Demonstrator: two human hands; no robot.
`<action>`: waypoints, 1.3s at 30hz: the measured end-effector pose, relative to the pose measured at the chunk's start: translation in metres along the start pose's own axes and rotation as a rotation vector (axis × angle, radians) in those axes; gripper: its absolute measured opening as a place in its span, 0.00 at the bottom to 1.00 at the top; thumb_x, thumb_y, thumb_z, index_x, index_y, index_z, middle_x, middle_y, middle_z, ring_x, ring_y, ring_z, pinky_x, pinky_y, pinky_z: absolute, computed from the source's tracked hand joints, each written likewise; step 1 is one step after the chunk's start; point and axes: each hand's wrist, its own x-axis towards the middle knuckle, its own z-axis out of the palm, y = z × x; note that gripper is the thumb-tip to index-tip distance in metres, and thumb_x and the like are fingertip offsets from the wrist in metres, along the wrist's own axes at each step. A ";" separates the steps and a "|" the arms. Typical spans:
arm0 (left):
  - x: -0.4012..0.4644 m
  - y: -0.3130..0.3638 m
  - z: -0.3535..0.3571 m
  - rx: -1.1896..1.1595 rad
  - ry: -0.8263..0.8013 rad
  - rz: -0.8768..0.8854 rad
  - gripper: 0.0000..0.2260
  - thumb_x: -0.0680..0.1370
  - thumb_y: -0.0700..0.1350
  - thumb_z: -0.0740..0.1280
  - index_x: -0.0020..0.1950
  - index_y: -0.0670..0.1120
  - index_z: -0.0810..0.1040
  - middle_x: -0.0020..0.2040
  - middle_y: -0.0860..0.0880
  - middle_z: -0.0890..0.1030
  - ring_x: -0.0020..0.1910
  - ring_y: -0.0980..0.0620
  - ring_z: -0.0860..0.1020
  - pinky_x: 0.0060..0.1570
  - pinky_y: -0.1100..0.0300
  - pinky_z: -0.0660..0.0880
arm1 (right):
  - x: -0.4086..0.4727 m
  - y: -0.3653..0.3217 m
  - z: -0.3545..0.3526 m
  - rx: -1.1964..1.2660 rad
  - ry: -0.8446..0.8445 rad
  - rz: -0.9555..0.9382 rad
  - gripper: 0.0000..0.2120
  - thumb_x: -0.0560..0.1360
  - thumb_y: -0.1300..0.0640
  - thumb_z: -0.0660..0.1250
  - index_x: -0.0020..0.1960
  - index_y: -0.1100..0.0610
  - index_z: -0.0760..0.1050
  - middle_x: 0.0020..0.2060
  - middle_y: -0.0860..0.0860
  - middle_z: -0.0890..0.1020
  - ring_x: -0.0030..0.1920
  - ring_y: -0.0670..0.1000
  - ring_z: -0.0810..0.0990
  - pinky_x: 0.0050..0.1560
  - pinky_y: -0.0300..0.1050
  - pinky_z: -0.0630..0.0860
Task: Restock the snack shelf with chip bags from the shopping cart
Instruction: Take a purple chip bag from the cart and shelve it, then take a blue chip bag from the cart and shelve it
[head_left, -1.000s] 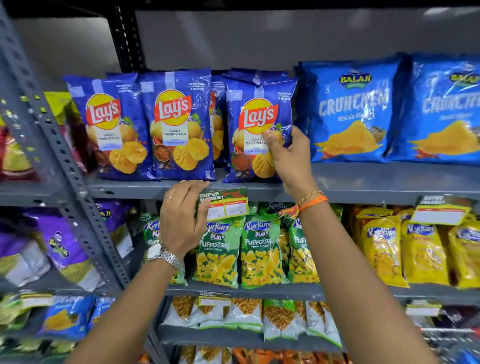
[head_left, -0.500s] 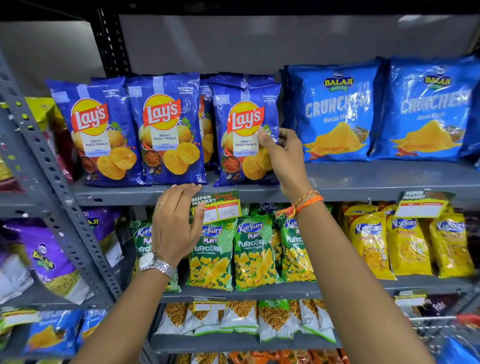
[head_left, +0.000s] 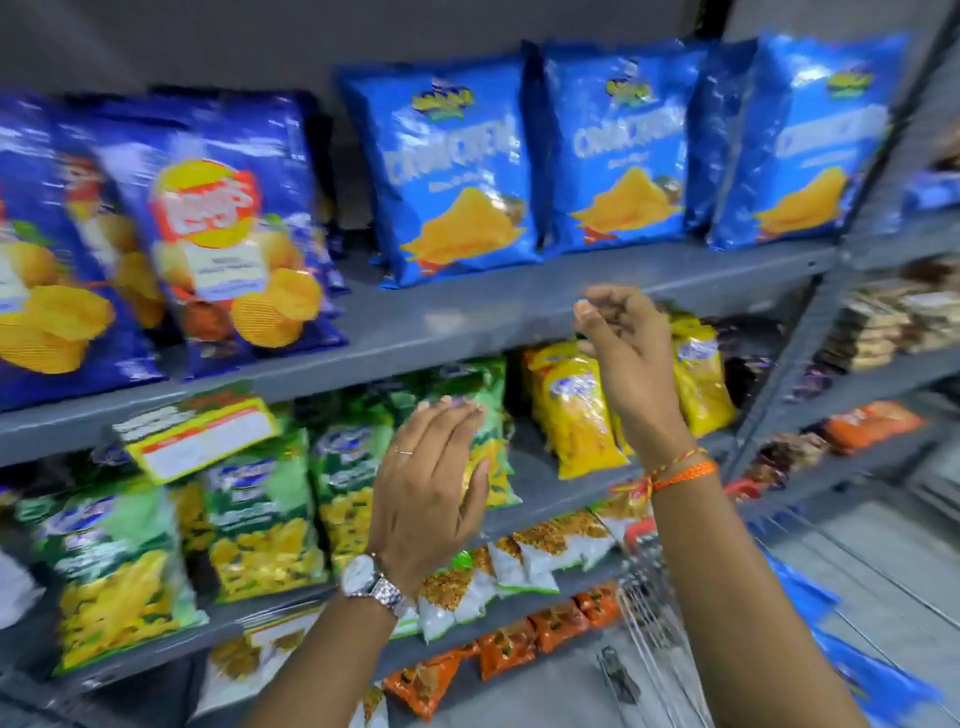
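Dark blue Lay's bags (head_left: 228, 244) stand upright at the left of the grey top shelf (head_left: 467, 322). Beside them to the right stand three light blue Balaji bags (head_left: 452, 171). My right hand (head_left: 623, 353) hangs in front of the shelf's edge, fingers loosely curled, holding nothing. Lower and to the left, my left hand (head_left: 426, 478), with a watch on the wrist, is spread in front of the green Kurkure bags (head_left: 260, 519) and is empty. The wire shopping cart (head_left: 654, 613) shows at bottom right with blue bags (head_left: 857, 654) in it. The picture is motion-blurred.
Yellow bags (head_left: 576, 415) fill the middle shelf on the right. White and orange packets (head_left: 545, 561) sit on the lower shelves. A price tag (head_left: 202, 436) hangs from the top shelf's edge. A grey upright post (head_left: 810, 322) splits this rack from another rack of snacks on the right.
My right hand has let go of the Lay's bag and pulled back and down from the shelf. The view has swung right, so the cart now shows. The left hand has opened out.
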 end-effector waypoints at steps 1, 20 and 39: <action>-0.002 0.018 0.023 -0.040 -0.072 0.018 0.19 0.82 0.47 0.62 0.70 0.41 0.78 0.68 0.45 0.79 0.69 0.44 0.76 0.78 0.52 0.64 | -0.003 0.015 -0.029 -0.021 0.052 0.029 0.05 0.80 0.57 0.68 0.55 0.54 0.76 0.46 0.53 0.81 0.50 0.53 0.80 0.54 0.57 0.80; -0.156 0.242 0.329 -0.461 -0.997 0.213 0.23 0.82 0.54 0.59 0.69 0.42 0.78 0.68 0.44 0.79 0.70 0.42 0.76 0.75 0.50 0.65 | -0.246 0.382 -0.368 -0.166 0.770 0.981 0.26 0.68 0.84 0.69 0.45 0.55 0.66 0.45 0.58 0.74 0.39 0.52 0.74 0.38 0.36 0.80; -0.183 0.249 0.356 -0.547 -0.624 0.153 0.23 0.78 0.47 0.54 0.51 0.43 0.88 0.49 0.47 0.88 0.46 0.43 0.85 0.57 0.47 0.77 | -0.265 0.500 -0.436 -0.351 0.417 0.847 0.32 0.58 0.87 0.72 0.61 0.82 0.69 0.46 0.52 0.78 0.44 0.30 0.80 0.37 0.15 0.70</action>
